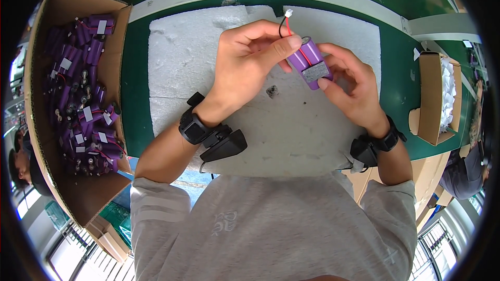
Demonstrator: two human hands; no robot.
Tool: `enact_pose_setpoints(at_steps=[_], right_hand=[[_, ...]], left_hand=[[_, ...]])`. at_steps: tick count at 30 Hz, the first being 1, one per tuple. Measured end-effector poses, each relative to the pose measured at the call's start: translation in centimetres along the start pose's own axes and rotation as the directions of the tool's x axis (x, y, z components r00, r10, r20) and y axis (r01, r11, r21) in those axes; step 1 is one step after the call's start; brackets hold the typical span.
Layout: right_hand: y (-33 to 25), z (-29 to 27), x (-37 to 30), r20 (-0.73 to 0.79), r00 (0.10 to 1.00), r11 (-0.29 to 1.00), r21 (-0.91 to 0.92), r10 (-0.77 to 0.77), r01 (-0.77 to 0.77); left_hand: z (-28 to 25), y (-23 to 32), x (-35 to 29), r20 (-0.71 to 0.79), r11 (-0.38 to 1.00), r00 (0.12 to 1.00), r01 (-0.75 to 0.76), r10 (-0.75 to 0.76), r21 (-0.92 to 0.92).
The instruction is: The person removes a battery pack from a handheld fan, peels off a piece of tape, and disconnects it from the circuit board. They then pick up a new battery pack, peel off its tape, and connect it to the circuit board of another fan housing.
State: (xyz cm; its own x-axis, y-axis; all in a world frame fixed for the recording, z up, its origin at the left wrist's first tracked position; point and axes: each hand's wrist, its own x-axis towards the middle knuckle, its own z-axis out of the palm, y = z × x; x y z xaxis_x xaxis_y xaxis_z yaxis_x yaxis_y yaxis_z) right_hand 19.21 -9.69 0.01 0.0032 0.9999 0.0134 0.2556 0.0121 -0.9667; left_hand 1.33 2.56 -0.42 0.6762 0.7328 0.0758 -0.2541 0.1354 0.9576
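Over the white foam sheet (182, 67), both hands hold a purple battery pack (311, 54) made of side-by-side cylindrical cells. A grey foam pad (315, 72) sits across its lower part. My left hand (247, 62) pinches the upper end between thumb and fingers. From that end a red and a black wire rise to a small white connector (288, 13). With thumb and fingertips, my right hand (351, 80) grips the pack's lower right side by the pad. The pack is tilted, its top leaning left.
On the left stands an open cardboard box (126, 36) with several purple battery packs (86, 86). A smaller cardboard box (429, 99) with white pieces (447, 93) is on the right of the green table (398, 99). Other people are at both sides.
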Motion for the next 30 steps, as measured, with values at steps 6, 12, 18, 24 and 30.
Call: enact_pose_setpoints(at_steps=[6, 12, 18, 24, 30], right_hand=[[0.33, 0.48, 0.05, -0.064, 0.991, 0.993, -0.002, -0.118, 0.118], [0.51, 0.27, 0.11, -0.048, 0.990, 0.992, -0.009, -0.129, 0.129], [0.48, 0.33, 0.02, -0.062, 0.992, 0.994, 0.007, -0.110, 0.111], [0.33, 0.42, 0.16, -0.079, 0.992, 0.995, -0.029, -0.100, 0.098], [0.36, 0.57, 0.12, -0.091, 0.989, 0.993, -0.057, -0.112, 0.107]], left_hand=[[-0.01, 0.08, 0.09, -0.034, 0.999, 0.999, 0.030, -0.031, -0.036], [0.09, 0.12, 0.00, -0.044, 0.999, 0.998, 0.036, -0.037, -0.013], [0.18, 0.18, 0.00, -0.054, 0.999, 0.998, 0.044, -0.044, -0.005], [0.25, 0.16, -0.17, -0.034, 0.998, 0.998, 0.054, -0.054, 0.017], [0.28, 0.20, -0.20, -0.028, 0.997, 0.999, 0.033, -0.031, 0.064]])
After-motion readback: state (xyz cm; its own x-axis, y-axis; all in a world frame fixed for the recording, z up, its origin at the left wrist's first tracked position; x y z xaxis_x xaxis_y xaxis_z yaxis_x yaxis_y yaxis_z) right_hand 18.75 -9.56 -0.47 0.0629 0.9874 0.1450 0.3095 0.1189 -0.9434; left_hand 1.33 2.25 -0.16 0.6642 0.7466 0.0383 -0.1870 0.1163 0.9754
